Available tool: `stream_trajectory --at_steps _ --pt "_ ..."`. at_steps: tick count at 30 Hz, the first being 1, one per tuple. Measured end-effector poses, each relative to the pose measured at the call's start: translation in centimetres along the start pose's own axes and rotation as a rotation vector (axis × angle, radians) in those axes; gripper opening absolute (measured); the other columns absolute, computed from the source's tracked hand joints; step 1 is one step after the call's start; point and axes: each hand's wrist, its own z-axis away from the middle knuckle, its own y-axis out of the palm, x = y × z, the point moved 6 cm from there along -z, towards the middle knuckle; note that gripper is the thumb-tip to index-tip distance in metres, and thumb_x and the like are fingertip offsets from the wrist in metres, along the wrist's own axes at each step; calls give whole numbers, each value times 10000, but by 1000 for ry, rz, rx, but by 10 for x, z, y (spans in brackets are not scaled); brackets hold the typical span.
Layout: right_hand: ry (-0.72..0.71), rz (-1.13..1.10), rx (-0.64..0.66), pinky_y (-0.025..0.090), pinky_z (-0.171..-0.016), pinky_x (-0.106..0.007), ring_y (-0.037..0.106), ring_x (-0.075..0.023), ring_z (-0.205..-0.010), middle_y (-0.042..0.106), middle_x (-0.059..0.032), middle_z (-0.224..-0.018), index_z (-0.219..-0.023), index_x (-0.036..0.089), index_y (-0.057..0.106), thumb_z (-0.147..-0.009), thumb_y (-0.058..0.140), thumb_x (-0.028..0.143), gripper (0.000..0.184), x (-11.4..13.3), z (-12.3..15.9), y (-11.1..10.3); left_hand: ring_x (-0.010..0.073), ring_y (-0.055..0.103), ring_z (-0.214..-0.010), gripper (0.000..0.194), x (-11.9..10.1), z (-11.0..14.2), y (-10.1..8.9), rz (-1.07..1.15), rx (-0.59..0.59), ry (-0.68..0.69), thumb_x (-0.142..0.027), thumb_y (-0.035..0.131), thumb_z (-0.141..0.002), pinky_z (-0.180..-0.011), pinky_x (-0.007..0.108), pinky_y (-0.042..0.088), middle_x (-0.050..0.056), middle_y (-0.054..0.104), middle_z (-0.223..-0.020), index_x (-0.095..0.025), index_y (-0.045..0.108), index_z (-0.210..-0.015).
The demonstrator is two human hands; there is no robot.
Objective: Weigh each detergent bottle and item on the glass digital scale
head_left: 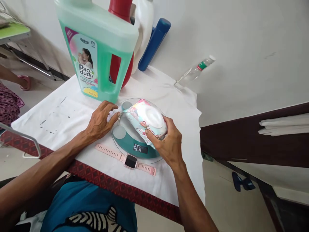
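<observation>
My right hand [167, 141] grips the near right end of a pack of wet wipes [145, 119], which has a white lid and a pale, printed wrapper. The pack is tilted over a round glass scale [123, 141] with a green band and a lit display; whether it touches the glass is hard to see. My left hand [102, 119] is at the scale's left edge, fingers apart and holding nothing. A pink smartwatch [130, 161] lies with its strap stretched out along the scale's near edge.
Behind the scale stands a large green detergent jug [108, 42], with a red bottle [120, 9], a white bottle [145, 25] and a blue container [154, 45] beyond. A clear bottle [195, 70] stands by the wall. White cloth [55, 112] covers the table. Another person's foot [23, 82] shows at left.
</observation>
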Motion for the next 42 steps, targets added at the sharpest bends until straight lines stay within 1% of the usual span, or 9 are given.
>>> stream_trajectory --at_steps 3,5,8,10,12,16,23,28,42 --pt "-37 -94 -10 549 -1070 -555 647 -324 -1281 679 -120 -1404 -1370 255 605 -737 841 684 801 -10 9 1 197 684 -900 263 -2 0 -1 10 1 22 -354 556 -1073 -799 367 626 107 702 -1116 -150 693 -1165" --pt "-11 -260 -124 539 -1076 -550 625 -326 -1339 650 -135 -1450 -1383 249 605 -834 692 785 772 -24 16 -8 198 681 -900 258 -2 0 -1 18 -5 24 -353 555 -1069 -801 368 619 105 699 -1116 -156 693 -1162" --pt "127 -396 -452 582 -857 -446 727 -279 -1027 744 -108 -1052 -1073 204 707 -965 484 769 617 -53 31 -26 194 668 -876 241 -1 0 -1 19 -4 9 -347 557 -1054 -776 358 593 93 689 -1070 -164 696 -1126" --pt "216 -382 -603 516 -656 -367 647 -218 -691 642 -45 -713 -780 220 667 -988 457 738 597 -67 39 -31 185 645 -834 217 0 0 0 5 6 -16 -338 555 -1045 -749 349 561 76 682 -1003 -171 693 -1060" --pt "224 -354 -654 425 -555 -340 512 -180 -533 532 -16 -564 -612 245 584 -993 455 729 629 -71 43 -31 167 606 -770 196 1 -1 0 -4 17 -37 -324 555 -1035 -721 335 525 50 670 -918 -182 672 -967" --pt "149 -315 -626 404 -546 -329 488 -161 -499 521 -11 -525 -569 239 587 -1027 448 692 659 -62 43 -28 132 511 -656 244 -2 -3 0 19 41 -9 -308 553 -1028 -672 308 470 7 603 -773 -198 596 -814" --pt "85 -165 -550 428 -579 -307 512 -141 -508 530 -5 -512 -552 216 573 -1055 426 661 687 -45 49 -28 127 473 -609 285 -9 -4 0 13 64 31 -315 560 -1032 -624 308 436 -4 553 -720 -212 554 -766" --pt "107 -147 -576 425 -578 -310 493 -139 -505 523 -5 -517 -552 219 558 -1064 430 643 677 -47 50 -33 140 485 -608 312 -10 -5 1 11 71 33 -341 551 -1041 -615 326 442 6 558 -713 -233 539 -749" --pt "131 -114 -487 387 -576 -300 477 -129 -516 505 17 -522 -586 212 561 -1046 518 610 610 -55 47 -24 128 510 -627 297 -15 -2 4 -8 134 69 -332 504 -1049 -585 297 427 9 590 -741 -212 594 -792"
